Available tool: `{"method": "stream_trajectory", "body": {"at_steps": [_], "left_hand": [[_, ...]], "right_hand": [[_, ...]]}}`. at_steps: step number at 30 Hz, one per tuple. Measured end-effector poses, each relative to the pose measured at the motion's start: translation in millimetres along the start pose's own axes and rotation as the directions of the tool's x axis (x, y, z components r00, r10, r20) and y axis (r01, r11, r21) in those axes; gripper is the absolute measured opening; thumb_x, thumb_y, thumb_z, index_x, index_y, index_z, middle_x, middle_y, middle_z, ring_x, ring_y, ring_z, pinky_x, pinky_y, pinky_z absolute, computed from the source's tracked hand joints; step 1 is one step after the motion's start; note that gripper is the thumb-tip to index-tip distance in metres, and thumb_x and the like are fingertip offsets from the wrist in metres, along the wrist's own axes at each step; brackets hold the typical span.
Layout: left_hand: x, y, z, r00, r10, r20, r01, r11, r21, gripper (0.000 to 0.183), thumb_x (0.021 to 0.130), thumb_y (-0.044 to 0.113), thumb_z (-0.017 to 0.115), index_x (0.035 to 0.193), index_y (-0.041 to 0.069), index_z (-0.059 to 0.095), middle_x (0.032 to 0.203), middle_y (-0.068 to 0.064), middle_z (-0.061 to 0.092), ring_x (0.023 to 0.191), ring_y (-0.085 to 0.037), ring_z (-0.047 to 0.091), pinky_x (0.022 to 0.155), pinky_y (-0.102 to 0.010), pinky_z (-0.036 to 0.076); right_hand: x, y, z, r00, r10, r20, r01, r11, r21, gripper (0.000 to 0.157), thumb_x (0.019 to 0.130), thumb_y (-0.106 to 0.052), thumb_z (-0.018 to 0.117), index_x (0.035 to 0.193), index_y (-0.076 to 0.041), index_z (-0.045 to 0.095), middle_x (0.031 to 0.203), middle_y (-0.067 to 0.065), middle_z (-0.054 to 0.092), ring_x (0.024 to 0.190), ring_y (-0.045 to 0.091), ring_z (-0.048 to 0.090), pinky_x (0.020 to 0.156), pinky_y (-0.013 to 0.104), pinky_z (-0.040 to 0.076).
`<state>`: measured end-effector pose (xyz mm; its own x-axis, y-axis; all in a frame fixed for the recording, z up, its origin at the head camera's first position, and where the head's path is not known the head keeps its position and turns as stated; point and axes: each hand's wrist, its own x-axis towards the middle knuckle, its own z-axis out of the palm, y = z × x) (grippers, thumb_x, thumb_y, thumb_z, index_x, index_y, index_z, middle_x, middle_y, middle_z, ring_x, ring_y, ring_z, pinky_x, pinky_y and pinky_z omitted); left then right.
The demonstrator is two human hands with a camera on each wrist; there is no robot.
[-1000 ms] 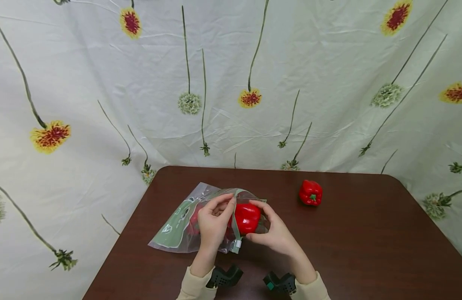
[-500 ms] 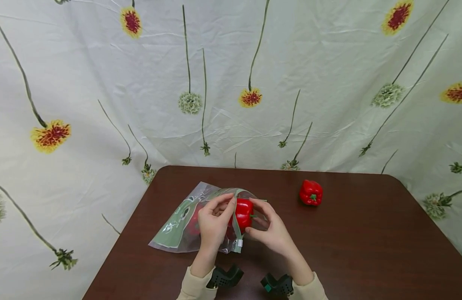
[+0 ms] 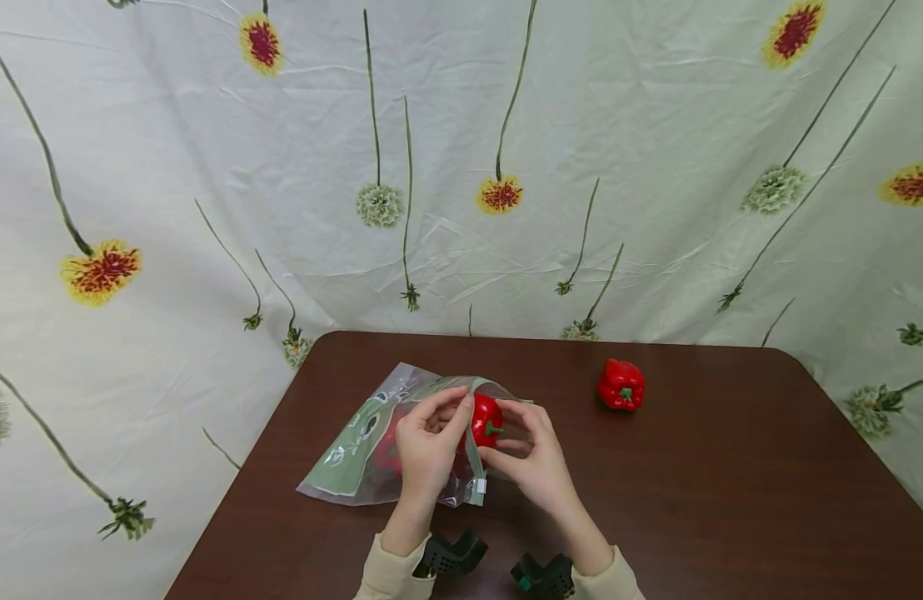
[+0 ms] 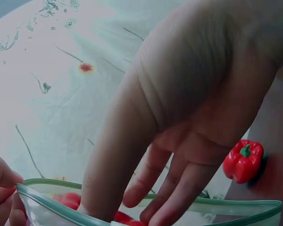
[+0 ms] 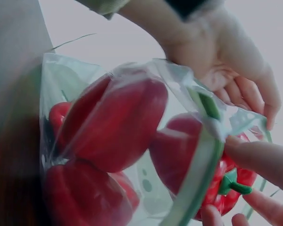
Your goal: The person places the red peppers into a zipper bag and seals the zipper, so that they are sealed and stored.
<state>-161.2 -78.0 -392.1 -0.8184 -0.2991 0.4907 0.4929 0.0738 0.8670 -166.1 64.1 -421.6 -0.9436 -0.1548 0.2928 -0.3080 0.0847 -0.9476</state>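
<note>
My left hand (image 3: 426, 437) pinches the rim of a clear zip bag (image 3: 349, 467) with green print, lying on the table. At the bag's mouth is a red bell pepper (image 3: 486, 419), its green stem facing out. The thumb and fingers of my right hand (image 3: 535, 454) are around this pepper, fingertips at its sides. In the right wrist view, several red bell peppers (image 5: 118, 122) show through the plastic, and the stemmed pepper sits partly behind the green zip strip (image 5: 198, 179). The left wrist view shows my right hand (image 4: 179, 103) reaching down into the opening, hiding most of the pepper.
Another red bell pepper (image 3: 621, 385) stands at the back of the dark brown table (image 3: 701, 467), right of the bag. Behind the table hangs a white cloth (image 3: 656, 167) printed with flowers. A white slider (image 3: 481, 486) sits at the near end of the bag's zip.
My right hand has moved left, taking the bell pepper further into the bag's mouth and turning it so the stem shows. The left hand has stayed on the rim.
</note>
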Motion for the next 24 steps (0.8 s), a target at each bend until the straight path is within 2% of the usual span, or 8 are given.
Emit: {"method": "stream_trajectory", "body": {"at_steps": [3,6,9,11,17,20,24], "left_hand": [[-0.3,-7.0,0.9,1.000,-0.005,0.010,0.005,1.000,-0.019,0.015,0.082,0.005,0.071,0.095,-0.002,0.072,0.079,-0.015,0.069,0.060,-0.011,0.061,0.053,-0.020,0.049],[-0.8,-7.5,1.6,1.000,-0.011,0.016,0.011,0.999,-0.034,0.015,0.082,0.004,0.071,0.096,-0.003,0.072,0.079,-0.016,0.069,0.060,-0.011,0.061,0.051,-0.020,0.048],[-0.4,-4.3,1.5,1.000,-0.009,0.014,0.010,1.000,-0.025,0.015,0.081,-0.001,0.070,0.096,-0.005,0.071,0.078,-0.019,0.068,0.059,-0.011,0.061,0.051,-0.019,0.048],[-0.2,3.3,1.1,1.000,-0.002,0.013,0.002,1.000,-0.010,0.015,0.081,-0.003,0.069,0.096,-0.007,0.070,0.076,-0.020,0.068,0.058,-0.012,0.060,0.050,-0.019,0.047],[-0.6,21.9,-0.1,1.000,0.005,0.017,-0.005,1.000,0.018,0.014,0.082,-0.005,0.067,0.095,-0.010,0.069,0.077,-0.021,0.067,0.058,-0.015,0.060,0.052,-0.020,0.048],[0.3,9.1,-1.5,1.000,0.015,0.012,-0.015,1.000,0.011,0.014,0.083,0.000,0.069,0.096,-0.006,0.070,0.079,-0.019,0.068,0.060,-0.014,0.061,0.054,-0.020,0.050],[1.5,-9.0,-3.1,1.000,0.010,0.003,-0.010,1.000,-0.002,0.016,0.083,0.007,0.071,0.097,0.000,0.072,0.081,-0.014,0.070,0.062,-0.013,0.062,0.057,-0.021,0.051]], "right_hand": [[-1,3,3.2,1.000,-0.017,0.023,0.018,0.999,-0.042,0.051,0.079,-0.003,0.073,0.127,-0.009,0.056,0.115,0.011,0.055,0.106,0.028,0.056,0.084,0.034,0.051],[-1,4,5.4,0.993,-0.040,0.109,0.045,0.998,-0.040,0.049,0.086,-0.001,0.065,0.132,-0.007,0.051,0.120,0.012,0.057,0.108,0.028,0.056,0.090,0.037,0.048],[-1,5,6.3,0.980,-0.048,0.195,0.053,0.998,-0.016,0.047,0.092,-0.002,0.057,0.137,-0.004,0.043,0.129,0.016,0.053,0.114,0.030,0.054,0.095,0.041,0.044],[-1,6,6.1,0.976,-0.037,0.213,0.041,0.999,-0.012,0.044,0.094,-0.005,0.054,0.136,-0.002,0.042,0.132,0.018,0.050,0.114,0.031,0.054,0.095,0.040,0.044],[1,4,0.7,0.989,0.040,0.144,-0.034,0.999,-0.039,0.035,0.093,-0.012,0.058,0.126,-0.003,0.053,0.125,0.015,0.056,0.106,0.027,0.060,0.088,0.029,0.048],[2,2,-5.6,0.990,0.066,0.122,-0.062,0.997,-0.040,0.033,0.092,-0.012,0.059,0.124,-0.004,0.055,0.122,0.013,0.058,0.103,0.026,0.061,0.086,0.027,0.048],[5,2,-17.1,0.995,0.055,0.081,-0.053,0.998,-0.031,0.031,0.091,-0.010,0.060,0.121,-0.003,0.057,0.118,0.014,0.060,0.102,0.027,0.061,0.085,0.027,0.049]]}}
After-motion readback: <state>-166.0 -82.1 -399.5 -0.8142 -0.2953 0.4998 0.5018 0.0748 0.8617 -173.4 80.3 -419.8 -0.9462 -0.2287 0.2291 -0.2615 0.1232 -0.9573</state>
